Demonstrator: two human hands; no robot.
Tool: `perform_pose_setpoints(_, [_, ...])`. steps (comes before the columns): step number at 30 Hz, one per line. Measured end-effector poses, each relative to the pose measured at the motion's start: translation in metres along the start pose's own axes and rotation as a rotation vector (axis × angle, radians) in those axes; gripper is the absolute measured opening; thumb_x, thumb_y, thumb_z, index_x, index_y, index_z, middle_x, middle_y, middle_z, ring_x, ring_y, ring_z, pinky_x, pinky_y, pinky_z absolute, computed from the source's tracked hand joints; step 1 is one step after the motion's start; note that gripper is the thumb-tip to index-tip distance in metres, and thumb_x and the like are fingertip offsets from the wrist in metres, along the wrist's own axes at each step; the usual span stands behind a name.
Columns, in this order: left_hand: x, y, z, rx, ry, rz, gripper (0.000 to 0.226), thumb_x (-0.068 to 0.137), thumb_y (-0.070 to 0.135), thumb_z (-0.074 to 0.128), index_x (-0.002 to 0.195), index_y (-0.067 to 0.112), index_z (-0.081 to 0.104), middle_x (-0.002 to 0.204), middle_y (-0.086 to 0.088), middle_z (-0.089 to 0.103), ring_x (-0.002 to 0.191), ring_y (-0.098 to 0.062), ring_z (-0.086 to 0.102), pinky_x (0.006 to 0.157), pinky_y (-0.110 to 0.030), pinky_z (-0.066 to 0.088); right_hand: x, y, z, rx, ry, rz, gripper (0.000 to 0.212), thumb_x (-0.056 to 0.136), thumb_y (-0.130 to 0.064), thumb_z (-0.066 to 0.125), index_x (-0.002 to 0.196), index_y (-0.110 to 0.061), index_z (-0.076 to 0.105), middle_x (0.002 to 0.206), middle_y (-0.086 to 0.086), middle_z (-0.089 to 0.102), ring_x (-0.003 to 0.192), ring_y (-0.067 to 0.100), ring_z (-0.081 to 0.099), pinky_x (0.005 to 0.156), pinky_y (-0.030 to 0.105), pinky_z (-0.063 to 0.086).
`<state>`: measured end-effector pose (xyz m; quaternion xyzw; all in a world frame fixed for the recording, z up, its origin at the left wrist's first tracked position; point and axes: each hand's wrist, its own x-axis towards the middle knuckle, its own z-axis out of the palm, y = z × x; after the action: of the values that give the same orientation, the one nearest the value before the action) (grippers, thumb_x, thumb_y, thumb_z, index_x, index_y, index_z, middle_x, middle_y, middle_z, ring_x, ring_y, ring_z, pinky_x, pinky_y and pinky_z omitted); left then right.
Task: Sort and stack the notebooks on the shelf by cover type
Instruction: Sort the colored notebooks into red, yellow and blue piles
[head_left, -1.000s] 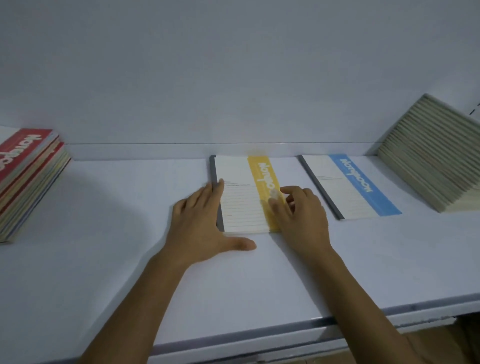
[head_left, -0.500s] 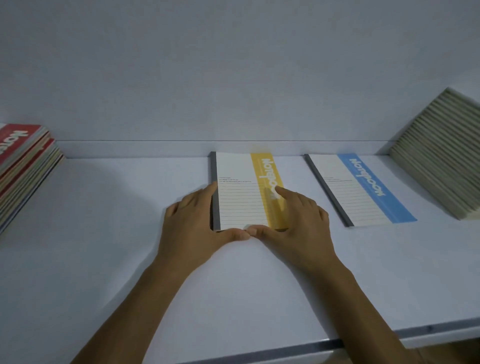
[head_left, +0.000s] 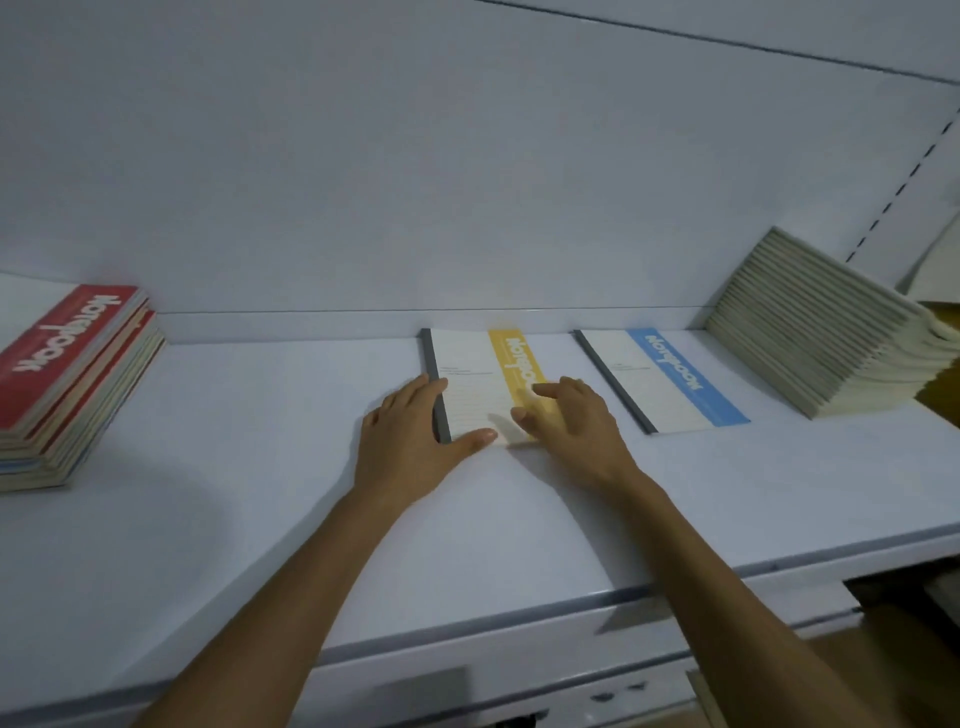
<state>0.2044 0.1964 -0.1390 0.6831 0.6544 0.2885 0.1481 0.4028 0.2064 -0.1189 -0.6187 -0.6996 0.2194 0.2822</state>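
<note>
**Q:** What is pictured at the middle of the shelf (head_left: 249, 499)?

**A:** A yellow notebook (head_left: 467, 376) is seen lying flat. Its grey spine is turned to the left and its far edge is set close to the back wall (head_left: 467, 182).

**Q:** How is it being handled?

**A:** The left hand (head_left: 410, 441) is laid flat against the spine side of the yellow notebook. The fingers are kept straight and together, and the thumb is stretched along the near edge. Nothing is gripped by it. The right hand (head_left: 571, 421) is rested on the yellow band of the cover, with the fingers loosely spread and only slightly bent. The cover appears to be touched rather than pinched, though this hand is blurred.

**Q:** What else is shown?

**A:** To the right of the yellow notebook, a blue notebook (head_left: 670, 384) is laid flat, parted from it by a strip of bare shelf. Further right, a slanted pile of notebooks (head_left: 810, 332) is shown with its edges fanned out. Well to the left of the yellow notebook, a stack of notebooks topped by a red cover (head_left: 72, 364) is seen.
</note>
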Motion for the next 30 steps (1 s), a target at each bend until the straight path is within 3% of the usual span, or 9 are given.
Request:
perform_pose_setpoints(5, [-0.028, -0.011, -0.026, -0.244, 0.004, 0.056, 0.059, 0.083, 0.044, 0.066, 0.135, 0.025, 0.046, 0.144, 0.004, 0.042, 0.133, -0.013, 0.036, 0.103, -0.024, 0.028, -0.028, -0.045, 0.023, -0.003, 0.147, -0.098, 0.037, 0.091, -0.036, 0.059, 0.123, -0.018, 0.058, 0.129, 0.001, 0.056, 0.122, 0.018, 0.046, 0.098, 0.025, 0.032])
perform_pose_setpoints(10, [-0.067, -0.054, -0.086, -0.347, 0.057, 0.003, 0.036, 0.088, 0.041, 0.06, 0.122, 0.028, 0.057, 0.115, 0.014, 0.06, 0.099, 0.0, 0.054, 0.086, -0.017, 0.043, -0.045, -0.127, 0.085, 0.186, 0.1, -0.26, 0.023, 0.095, -0.03, 0.055, 0.115, -0.022, 0.063, 0.118, -0.008, 0.063, 0.112, 0.006, 0.053, 0.093, 0.014, 0.037])
perform_pose_setpoints(14, [-0.1, -0.119, -0.153, -0.402, 0.152, -0.066, 0.029, 0.09, 0.034, 0.06, 0.117, 0.026, 0.061, 0.105, 0.015, 0.064, 0.097, 0.0, 0.061, 0.079, -0.008, 0.045, -0.047, -0.202, 0.138, 0.505, -0.011, -0.179, 0.019, 0.094, -0.031, 0.057, 0.111, -0.025, 0.062, 0.113, -0.009, 0.064, 0.108, 0.007, 0.058, 0.088, 0.02, 0.046])
perform_pose_setpoints(16, [-0.117, -0.15, -0.18, -0.424, 0.19, -0.113, 0.027, 0.091, 0.031, 0.059, 0.116, 0.025, 0.062, 0.105, 0.012, 0.066, 0.097, -0.002, 0.062, 0.08, -0.011, 0.047, -0.046, -0.243, 0.164, 0.646, -0.114, -0.067, 0.028, 0.092, -0.039, 0.058, 0.117, -0.026, 0.057, 0.119, -0.008, 0.06, 0.109, 0.01, 0.056, 0.083, 0.019, 0.044])
perform_pose_setpoints(18, [-0.132, -0.179, -0.2, -0.432, 0.212, -0.144, 0.021, 0.091, 0.028, 0.06, 0.112, 0.025, 0.063, 0.103, 0.01, 0.069, 0.094, -0.004, 0.064, 0.081, -0.018, 0.05, -0.043, -0.283, 0.189, 0.735, -0.214, 0.044, 0.052, 0.088, -0.052, 0.058, 0.129, -0.022, 0.047, 0.124, -0.006, 0.053, 0.106, 0.011, 0.053, 0.083, 0.024, 0.042])
perform_pose_setpoints(21, [-0.146, -0.216, -0.223, -0.483, 0.234, -0.192, 0.013, 0.092, 0.023, 0.06, 0.103, 0.029, 0.063, 0.1, 0.006, 0.07, 0.091, -0.01, 0.066, 0.083, -0.025, 0.052, -0.034, -0.329, 0.212, 0.832, -0.282, 0.144, 0.066, 0.082, -0.057, 0.061, 0.131, -0.02, 0.037, 0.106, -0.007, 0.051, 0.078, 0.004, 0.053, 0.067, 0.02, 0.041])
perform_pose_setpoints(25, [-0.15, -0.236, -0.238, -0.806, 0.281, -0.274, 0.011, 0.094, 0.021, 0.055, 0.101, 0.024, 0.064, 0.099, -0.002, 0.072, 0.086, -0.015, 0.07, 0.073, -0.021, 0.055, -0.018, -0.344, 0.228, 0.827, -0.28, 0.208, 0.046, 0.084, -0.034, 0.07, 0.109, -0.023, 0.034, 0.1, -0.002, 0.058, 0.074, 0.007, 0.057, 0.056, 0.022, 0.04])
perform_pose_setpoints(27, [-0.15, -0.238, -0.241, -0.898, 0.287, -0.275, 0.017, 0.092, 0.03, 0.055, 0.103, 0.022, 0.064, 0.099, -0.002, 0.072, 0.087, -0.015, 0.07, 0.07, -0.02, 0.054, -0.018, -0.336, 0.227, 0.782, -0.281, 0.207, 0.038, 0.086, -0.026, 0.069, 0.111, -0.018, 0.041, 0.1, -0.002, 0.063, 0.079, 0.011, 0.062, 0.061, 0.024, 0.046])
perform_pose_setpoints(30, [-0.148, -0.237, -0.244, -0.967, 0.249, -0.245, 0.046, 0.077, 0.055, 0.052, 0.108, 0.023, 0.064, 0.098, 0.003, 0.074, 0.088, -0.015, 0.07, 0.071, -0.021, 0.054, -0.034, -0.314, 0.22, 0.769, -0.296, 0.171, 0.035, 0.089, -0.029, 0.064, 0.121, -0.017, 0.055, 0.103, -0.004, 0.069, 0.09, 0.013, 0.066, 0.076, 0.03, 0.053])
